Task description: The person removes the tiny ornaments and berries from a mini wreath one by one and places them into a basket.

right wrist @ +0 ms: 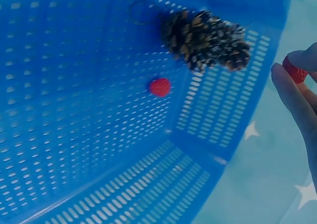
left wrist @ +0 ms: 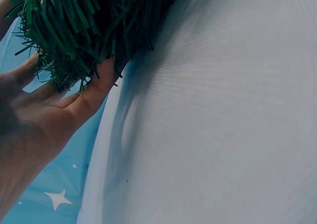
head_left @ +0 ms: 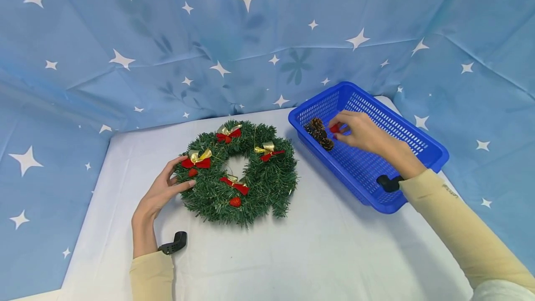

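Observation:
A green artificial wreath (head_left: pixel 271 175) lies on the white tablecloth, trimmed with red and gold bows (head_left: pixel 227 134) and small red strawberries (head_left: pixel 235 201). My left hand (head_left: pixel 159 193) grips its left edge, fingers and thumb spread around the greenery; the left wrist view shows fingertips partly hidden in the needles. Over the blue basket (head_left: pixel 411 138), my right hand (head_left: pixel 359 130) pinches a small red strawberry (right wrist: pixel 295 71) between thumb and fingers. Pinecones (head_left: pixel 319 133) sit at the basket's left end, and another red strawberry (right wrist: pixel 160 87) lies on its floor.
The perforated plastic basket stands at an angle on the right of the table, its raised rim (head_left: pixel 334 171) facing the wreath. Behind the table hangs a blue cloth (head_left: pixel 234 36) with white stars. White tablecloth (head_left: pixel 267 259) stretches in front of the wreath.

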`<action>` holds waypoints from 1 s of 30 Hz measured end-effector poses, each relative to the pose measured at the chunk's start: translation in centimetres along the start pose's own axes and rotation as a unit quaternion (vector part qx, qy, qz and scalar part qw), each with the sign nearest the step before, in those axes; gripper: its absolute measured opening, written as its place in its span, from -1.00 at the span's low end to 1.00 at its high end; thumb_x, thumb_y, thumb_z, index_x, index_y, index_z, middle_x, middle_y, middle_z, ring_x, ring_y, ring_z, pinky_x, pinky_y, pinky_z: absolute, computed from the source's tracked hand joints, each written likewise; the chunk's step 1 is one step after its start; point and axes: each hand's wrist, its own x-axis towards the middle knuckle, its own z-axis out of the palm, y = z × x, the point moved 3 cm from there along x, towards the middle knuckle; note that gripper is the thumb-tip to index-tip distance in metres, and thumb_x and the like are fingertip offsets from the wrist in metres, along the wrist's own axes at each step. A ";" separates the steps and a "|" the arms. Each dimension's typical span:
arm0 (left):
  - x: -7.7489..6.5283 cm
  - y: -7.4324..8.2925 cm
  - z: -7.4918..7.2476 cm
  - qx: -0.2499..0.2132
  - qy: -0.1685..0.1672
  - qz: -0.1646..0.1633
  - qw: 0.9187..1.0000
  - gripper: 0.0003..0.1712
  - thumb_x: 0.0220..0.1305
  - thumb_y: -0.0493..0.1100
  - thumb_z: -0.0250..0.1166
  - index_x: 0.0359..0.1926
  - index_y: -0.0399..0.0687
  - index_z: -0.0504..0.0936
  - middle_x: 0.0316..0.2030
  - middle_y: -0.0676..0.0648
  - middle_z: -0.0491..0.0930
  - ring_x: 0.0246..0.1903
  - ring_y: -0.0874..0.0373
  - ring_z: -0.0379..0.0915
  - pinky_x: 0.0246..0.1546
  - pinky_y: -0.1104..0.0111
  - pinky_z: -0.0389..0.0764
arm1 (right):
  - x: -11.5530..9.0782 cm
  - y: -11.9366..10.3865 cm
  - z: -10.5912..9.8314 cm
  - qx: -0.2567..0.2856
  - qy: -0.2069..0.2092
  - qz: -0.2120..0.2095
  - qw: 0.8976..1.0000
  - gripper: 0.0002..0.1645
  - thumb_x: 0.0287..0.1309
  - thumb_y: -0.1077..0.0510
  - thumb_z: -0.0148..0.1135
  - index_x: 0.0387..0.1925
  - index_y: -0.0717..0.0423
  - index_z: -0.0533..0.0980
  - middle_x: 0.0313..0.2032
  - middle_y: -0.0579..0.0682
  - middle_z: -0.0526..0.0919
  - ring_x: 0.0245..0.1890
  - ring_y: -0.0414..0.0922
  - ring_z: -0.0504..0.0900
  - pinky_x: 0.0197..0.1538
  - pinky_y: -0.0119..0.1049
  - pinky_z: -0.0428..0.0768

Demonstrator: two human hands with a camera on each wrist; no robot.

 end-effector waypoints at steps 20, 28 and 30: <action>0.0 -0.1 0.0 -0.005 0.001 -0.002 1.000 0.05 0.31 0.09 0.46 0.63 0.44 0.02 0.66 -0.10 -0.41 0.55 -0.52 -0.28 0.38 -0.47 0.00 | 0.2 4.0 2.3 0.001 -0.065 0.070 0.995 -0.76 0.11 0.43 0.38 -0.13 0.33 0.66 -0.21 0.26 0.74 -0.19 0.16 0.74 -0.14 0.03 0.75; 0.2 -0.1 0.0 -0.011 0.000 0.003 1.000 0.03 0.32 0.06 0.46 0.63 0.40 0.03 0.65 -0.13 -0.40 0.55 -0.53 -0.31 0.39 -0.47 -0.01 | 0.4 5.2 3.5 -0.007 -0.089 0.078 0.993 -0.74 0.06 0.45 0.37 -0.15 0.35 0.67 -0.24 0.24 0.75 -0.21 0.16 0.73 -0.15 0.03 0.74; 0.2 0.0 0.0 -0.010 0.000 0.002 1.000 0.04 0.31 0.07 0.46 0.63 0.40 0.03 0.65 -0.14 -0.40 0.55 -0.52 -0.31 0.39 -0.46 -0.02 | 0.4 5.4 3.7 -0.010 -0.096 0.079 0.992 -0.73 0.06 0.45 0.37 -0.14 0.35 0.67 -0.23 0.24 0.74 -0.21 0.15 0.73 -0.14 0.03 0.74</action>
